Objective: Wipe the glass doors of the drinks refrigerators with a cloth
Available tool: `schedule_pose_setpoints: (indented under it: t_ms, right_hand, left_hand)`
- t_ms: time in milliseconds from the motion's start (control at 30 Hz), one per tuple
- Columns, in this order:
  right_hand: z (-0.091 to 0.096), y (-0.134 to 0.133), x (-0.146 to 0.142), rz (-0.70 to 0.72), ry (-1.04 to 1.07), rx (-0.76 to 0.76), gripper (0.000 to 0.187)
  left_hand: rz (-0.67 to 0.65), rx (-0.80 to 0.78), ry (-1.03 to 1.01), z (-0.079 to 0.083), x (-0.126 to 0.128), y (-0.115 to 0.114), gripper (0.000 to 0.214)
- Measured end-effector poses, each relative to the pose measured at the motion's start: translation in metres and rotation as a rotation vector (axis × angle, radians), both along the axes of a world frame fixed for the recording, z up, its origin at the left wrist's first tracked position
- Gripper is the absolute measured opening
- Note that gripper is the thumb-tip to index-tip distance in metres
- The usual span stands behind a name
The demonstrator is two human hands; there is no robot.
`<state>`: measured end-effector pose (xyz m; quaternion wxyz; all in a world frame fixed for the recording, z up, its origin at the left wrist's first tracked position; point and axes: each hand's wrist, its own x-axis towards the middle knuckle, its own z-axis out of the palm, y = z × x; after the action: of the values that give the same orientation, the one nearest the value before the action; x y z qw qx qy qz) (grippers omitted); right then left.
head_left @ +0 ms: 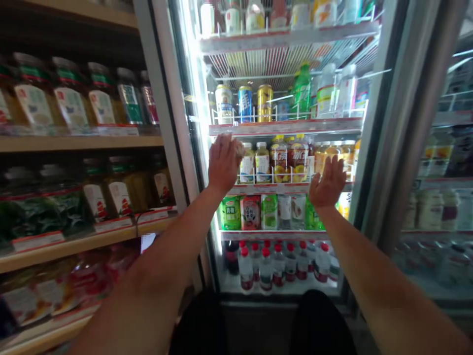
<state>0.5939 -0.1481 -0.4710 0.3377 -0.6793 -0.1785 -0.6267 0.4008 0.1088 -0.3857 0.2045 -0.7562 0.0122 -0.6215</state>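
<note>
My left hand (223, 165) is raised before the left side of a lit drinks fridge, fingers pointing up. A small crumpled whitish cloth (239, 149) shows at its thumb side, held against the palm; most of it is hidden. Farther right, my right hand (328, 183) is up with its fingers stretched out and holds nothing. Behind the hands are brown tea bottles with yellow caps (280, 159), white-capped bottles (262, 162) and a wire-fronted shelf (281, 188). Whether either palm touches glass, I cannot tell.
Cans (265, 103) and a green bottle (303, 91) stand on a higher shelf; red-capped bottles (266, 270) fill the bottom. A wooden shelf (81, 143) with large bottles is at left. At right runs a metal door frame (414, 133). My knees (320, 320) are below.
</note>
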Motion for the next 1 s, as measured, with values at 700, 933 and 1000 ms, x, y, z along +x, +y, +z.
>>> schedule_pose_setpoints:
  t_ms: [700, 933, 1000]
  right_hand:
    - [-0.001, -0.001, -0.002, -0.01, -0.037, -0.004, 0.058]
    - [0.0, -0.001, -0.005, 0.009, -0.013, -0.006, 0.058]
    - [0.0, -0.001, -0.005, 0.011, -0.01, -0.005, 0.057]
  left_hand:
    - [-0.089, 0.584, 0.736, 0.003, 0.014, -0.036, 0.046]
    - [0.006, 0.11, 0.051, 0.072, 0.017, -0.019, 0.048]
    - [0.002, 0.11, 0.05, 0.059, 0.017, -0.017, 0.046]
